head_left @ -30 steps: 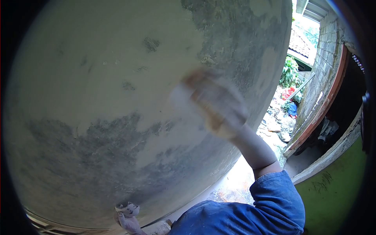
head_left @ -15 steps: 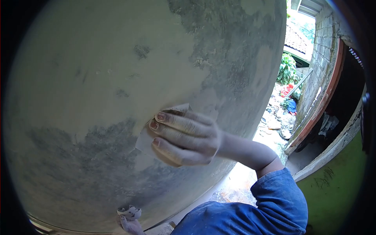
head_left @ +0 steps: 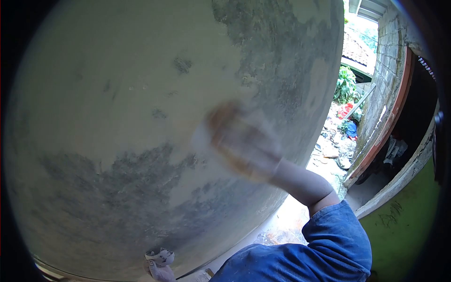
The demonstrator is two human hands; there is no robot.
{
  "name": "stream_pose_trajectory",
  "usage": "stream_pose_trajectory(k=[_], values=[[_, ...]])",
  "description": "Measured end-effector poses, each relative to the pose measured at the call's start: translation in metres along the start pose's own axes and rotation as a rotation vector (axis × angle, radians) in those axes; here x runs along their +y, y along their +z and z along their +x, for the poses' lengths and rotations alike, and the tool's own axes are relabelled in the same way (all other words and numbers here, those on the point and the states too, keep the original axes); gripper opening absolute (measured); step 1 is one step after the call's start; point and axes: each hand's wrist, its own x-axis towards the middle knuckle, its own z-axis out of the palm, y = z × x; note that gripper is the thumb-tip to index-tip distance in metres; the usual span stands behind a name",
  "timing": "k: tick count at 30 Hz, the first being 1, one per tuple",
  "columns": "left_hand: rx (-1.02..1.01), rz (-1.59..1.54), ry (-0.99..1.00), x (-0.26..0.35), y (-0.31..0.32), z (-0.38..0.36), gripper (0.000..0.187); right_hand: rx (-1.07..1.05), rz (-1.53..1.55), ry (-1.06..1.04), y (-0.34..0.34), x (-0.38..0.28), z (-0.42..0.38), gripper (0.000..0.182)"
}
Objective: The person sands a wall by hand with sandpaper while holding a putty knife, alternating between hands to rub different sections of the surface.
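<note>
My right hand (head_left: 244, 145) is smeared by motion against the large plastered wall (head_left: 112, 56). A pale sheet (head_left: 202, 137), blurred too, shows at its fingertips and lies between the hand and the wall. The separate fingers cannot be made out. Low in the view, my left hand (head_left: 162, 272) is closed round a curled piece of white paper with dark print (head_left: 160, 257), close to the wall's lower part. Rough dark grey patches and smoother pale areas cover the wall.
At the right are a block wall (head_left: 383, 70), a red-brown frame (head_left: 392, 127) round a dark opening, and a green wall (head_left: 404, 221). Between them and the plastered wall lies bright ground with rubble (head_left: 331, 150) and a green plant (head_left: 345, 84).
My right hand has moved up and to the right across the wall with the sheet and is now blurred. The view has shifted slightly; my left hand still holds the printed paper.
</note>
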Motion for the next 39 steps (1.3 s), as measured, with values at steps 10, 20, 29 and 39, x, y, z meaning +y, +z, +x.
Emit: stream_pose_trajectory(k=[10, 20, 29, 39], values=[[0.009, 0.043, 0.033, -0.007, -0.007, 0.001, 0.036, 0.033, 0.026, -0.076, 0.001, -0.010, 0.010, 0.020], [-0.095, 0.003, -0.006, -0.004, -0.011, 0.004, 0.034, -0.097, 0.148, -0.225, 0.005, -0.022, -0.003, 0.032], [0.059, -0.045, -0.004, -0.009, -0.007, 0.001, 0.035, -0.180, 0.117, 0.008, -0.016, -0.003, -0.001, 0.037], [-0.044, 0.006, 0.023, -0.003, -0.003, 0.001, 0.034, -0.101, 0.101, -0.233, 0.000, -0.017, 0.000, 0.021]])
